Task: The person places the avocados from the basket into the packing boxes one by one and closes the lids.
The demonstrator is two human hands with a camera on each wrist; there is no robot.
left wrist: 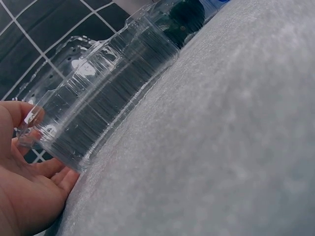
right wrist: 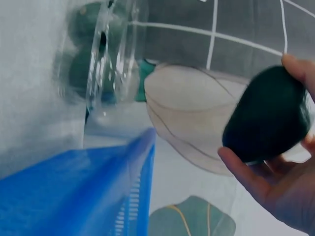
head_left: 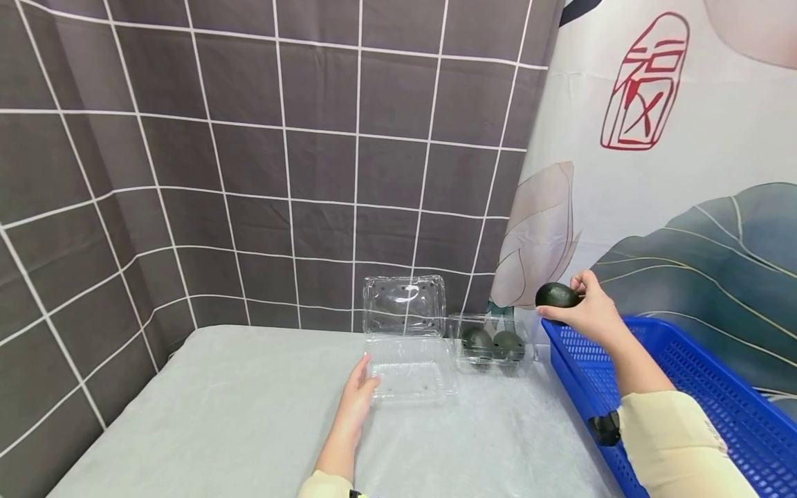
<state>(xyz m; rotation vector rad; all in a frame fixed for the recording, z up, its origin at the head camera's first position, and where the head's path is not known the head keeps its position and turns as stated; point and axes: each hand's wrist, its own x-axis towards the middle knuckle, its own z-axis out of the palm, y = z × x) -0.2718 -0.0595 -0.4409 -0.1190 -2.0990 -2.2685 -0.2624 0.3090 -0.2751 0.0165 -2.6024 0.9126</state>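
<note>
Dark cloth crossed by white lines hung behind my work, and beside it, on my right, a pale hanging was printed with leaves and a red seal. Before them stretched my white-covered table. Along its right side stood the long blue basket, probably put there so my right arm could reach in easily.

Near the table's far edge sat the open clear box, lid tipped back against the cloth, which left its tray bare and facing up. Just to its right was the second box, with two avocados side by side inside, likely set there to be out of the way.

My left hand pinched the open box's left edge between thumb and fingers, I think to steady such light plastic. My right hand was clamped on a single avocado, thumb below and fingers above, gripping its end above the basket's far left corner, perhaps so its other end faced the boxes.
</note>
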